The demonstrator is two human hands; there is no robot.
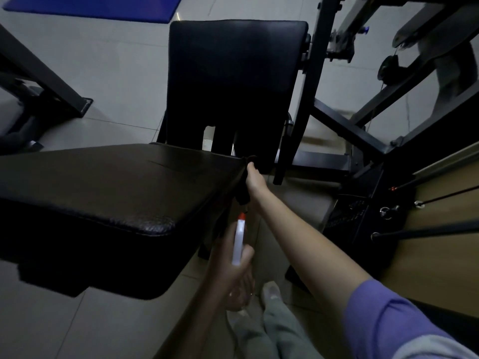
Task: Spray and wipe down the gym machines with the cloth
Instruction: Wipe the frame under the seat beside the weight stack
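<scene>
— Cloth (242, 189) first. We find it dark and bunched, hanging at the near right corner of the seat pad (90, 193), against the pad's edge.

— Yes, and we see the right hand (255, 177) on it. The fingers are curled round the top of the bunch, and the arm stretches out from a purple sleeve (383, 314).

— Does it lie on the top of the pad or on its side?

— We cannot tell, because it is too dark there. The upper end reaches the corner and the rest dangles below the hand.

— And the spray bottle (239, 239)?

— It is in the left hand (233, 263), lower and nearer to us, just beside the seat pad's right edge. We see a slim white body with an orange tip that points up toward the cloth. The hand is wrapped round the body, but it is blurred, so we cannot make out single fingers.

— What else do we see of the machine?

— The backrest pad (233, 73) lies beyond the seat pad, with the dark frame (312, 73) to its right. Dark bars (427, 231) run across a wooden panel (440, 268) at the far right.

— Around it we have pale floor tiles (116, 73) and a blue mat (90, 6) at the top left. A trouser leg (282, 330) and a shoe (270, 291) show at the bottom.
</scene>
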